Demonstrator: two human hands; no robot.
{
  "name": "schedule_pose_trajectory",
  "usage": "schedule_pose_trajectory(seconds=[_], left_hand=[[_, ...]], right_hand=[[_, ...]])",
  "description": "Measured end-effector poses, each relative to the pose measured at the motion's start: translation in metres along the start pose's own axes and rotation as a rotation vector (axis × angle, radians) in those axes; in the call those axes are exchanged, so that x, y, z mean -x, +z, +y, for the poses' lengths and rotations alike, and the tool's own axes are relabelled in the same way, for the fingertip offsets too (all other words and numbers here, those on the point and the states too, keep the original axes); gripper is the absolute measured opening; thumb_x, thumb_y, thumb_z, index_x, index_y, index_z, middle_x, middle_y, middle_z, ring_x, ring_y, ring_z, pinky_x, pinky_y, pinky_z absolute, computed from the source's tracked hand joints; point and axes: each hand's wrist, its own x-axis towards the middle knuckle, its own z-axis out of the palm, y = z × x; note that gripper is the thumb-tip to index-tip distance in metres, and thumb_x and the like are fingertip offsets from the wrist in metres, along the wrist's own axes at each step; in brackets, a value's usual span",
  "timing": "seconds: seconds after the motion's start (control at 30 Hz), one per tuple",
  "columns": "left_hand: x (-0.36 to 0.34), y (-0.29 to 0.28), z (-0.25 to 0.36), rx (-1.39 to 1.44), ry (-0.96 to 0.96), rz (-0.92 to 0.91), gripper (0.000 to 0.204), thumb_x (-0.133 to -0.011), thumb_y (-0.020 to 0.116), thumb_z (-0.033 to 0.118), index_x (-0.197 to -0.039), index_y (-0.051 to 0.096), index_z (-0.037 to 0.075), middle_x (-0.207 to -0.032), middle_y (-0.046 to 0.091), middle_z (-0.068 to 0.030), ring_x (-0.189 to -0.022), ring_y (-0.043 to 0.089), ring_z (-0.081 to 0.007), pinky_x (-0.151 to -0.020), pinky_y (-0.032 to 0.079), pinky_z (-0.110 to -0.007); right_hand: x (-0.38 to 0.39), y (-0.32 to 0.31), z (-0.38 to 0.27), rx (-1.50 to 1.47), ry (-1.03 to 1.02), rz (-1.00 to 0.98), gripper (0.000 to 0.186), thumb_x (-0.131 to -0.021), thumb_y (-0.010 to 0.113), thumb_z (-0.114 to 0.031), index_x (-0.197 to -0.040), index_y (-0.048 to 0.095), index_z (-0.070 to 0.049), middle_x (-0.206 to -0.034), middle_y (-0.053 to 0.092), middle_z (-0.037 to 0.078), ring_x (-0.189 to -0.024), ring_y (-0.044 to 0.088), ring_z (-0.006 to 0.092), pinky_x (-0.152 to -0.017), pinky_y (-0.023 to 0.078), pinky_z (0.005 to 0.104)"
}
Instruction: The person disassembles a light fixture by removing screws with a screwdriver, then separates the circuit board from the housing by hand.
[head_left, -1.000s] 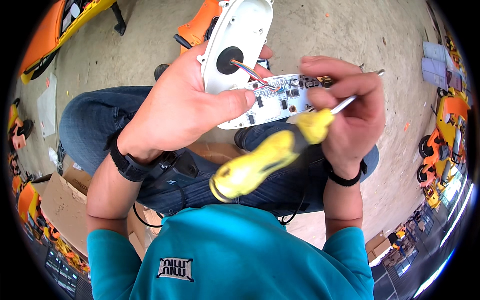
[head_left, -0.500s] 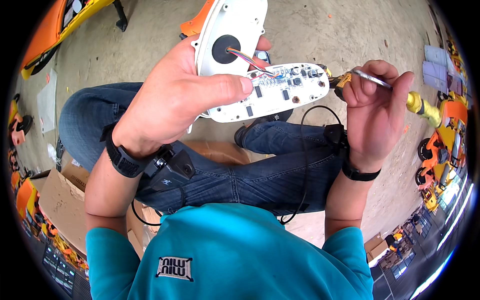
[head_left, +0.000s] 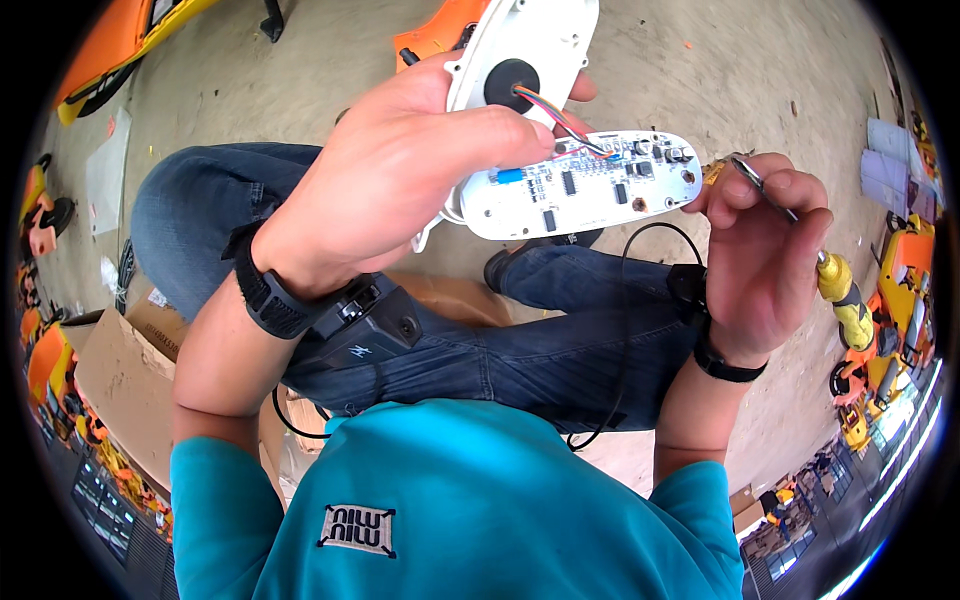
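Note:
My left hand (head_left: 400, 165) is closed round a white plastic housing (head_left: 560, 40), its thumb pressed near the inner edge. A round black disc (head_left: 512, 84) sits in the housing. Thin coloured wires (head_left: 550, 110) run from the disc to a white circuit board (head_left: 590, 200) with chips and small components, which lies just below and to the right. In my right hand (head_left: 765, 240), a yellow-and-black handled screwdriver (head_left: 852, 318) lies across the curled fingers, its metal shaft pointing up and left. The right fingertips are close to the board's right end; whether they touch it cannot be made out.
A cardboard box (head_left: 125, 385) stands at the left by my knee. An orange and yellow machine (head_left: 120, 50) is at the far left, with an orange part (head_left: 430, 35) behind the housing. More yellow and orange machines (head_left: 900, 290) line the right. Papers (head_left: 885, 165) lie there too.
The housing and board have shifted to the right in the picture with my left hand. The screwdriver has tilted, its handle now hanging lower.

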Motion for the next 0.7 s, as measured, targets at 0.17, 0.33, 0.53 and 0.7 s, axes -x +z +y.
schedule_pose_trajectory(seconds=[0.17, 0.33, 0.53, 0.7], left_hand=[[-0.0010, 0.0000, 0.0008, -0.047, 0.009, -0.018, 0.047, -0.086, 0.053, 0.005, -0.131, 0.048, -0.007, -0.120, 0.062, -0.0176, -0.111, 0.062, -0.0240, -0.097, 0.049, -0.035], [0.0004, -0.0005, 0.0015, -0.079, 0.012, -0.021, 0.047, -0.085, 0.053, 0.004, -0.131, 0.048, -0.007, -0.119, 0.063, -0.0183, -0.110, 0.063, -0.0250, -0.096, 0.050, -0.035], [0.0008, -0.0006, 0.0028, -0.097, 0.007, -0.031, 0.047, -0.085, 0.053, 0.004, -0.131, 0.048, -0.007, -0.119, 0.063, -0.0181, -0.110, 0.063, -0.0244, -0.096, 0.050, -0.035], [0.0010, -0.0006, 0.0018, -0.125, 0.031, -0.035, 0.048, -0.083, 0.053, 0.004, -0.130, 0.049, -0.007, -0.119, 0.063, -0.0178, -0.110, 0.062, -0.0242, -0.096, 0.049, -0.035]], right_hand=[[-0.0012, 0.0046, -0.0003, 0.072, 0.013, -0.016, 0.043, -0.104, 0.038, -0.035, -0.106, 0.053, 0.005, -0.101, 0.058, 0.021, -0.084, 0.064, 0.0258, -0.075, 0.055, 0.0357], [-0.0020, 0.0069, 0.0006, 0.128, 0.001, -0.021, 0.042, -0.103, 0.039, -0.034, -0.105, 0.054, 0.005, -0.098, 0.059, 0.021, -0.081, 0.062, 0.0237, -0.076, 0.054, 0.0355], [-0.0031, 0.0072, 0.0004, 0.154, -0.007, -0.028, 0.041, -0.103, 0.040, -0.033, -0.102, 0.056, 0.006, -0.097, 0.059, 0.021, -0.082, 0.062, 0.0233, -0.075, 0.052, 0.0347], [-0.0029, 0.0092, 0.0003, 0.170, -0.003, -0.015, 0.039, -0.103, 0.041, -0.030, -0.101, 0.057, 0.006, -0.097, 0.059, 0.021, -0.082, 0.061, 0.0235, -0.074, 0.052, 0.0343]])
